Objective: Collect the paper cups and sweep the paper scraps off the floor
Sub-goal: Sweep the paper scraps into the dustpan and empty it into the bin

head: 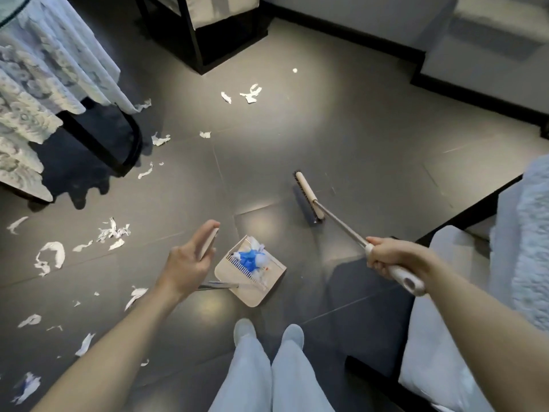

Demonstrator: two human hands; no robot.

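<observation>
Scraps [50, 257] litter the floor [356, 129], mostly left of the pan [227, 273], which already holds a pile. The right grip [389, 258] is clamped on the broom [341, 224]. The broom's shaft slants up-left and its bristles face the pan, probably ready for a stroke. The left grip [190, 260] lies near-straight on the pan handle; whether it clamps cannot be told.

Standing here, I can't read a single word, brand mark or number anywhere. The dustpan [249, 295] and the broom [307, 197] are plain, with nothing printed that I can make out. A few of the paper scraps [50, 257] on the floor show patches of blue, but these are too blurred and too small to tell whether they are lettering.
</observation>
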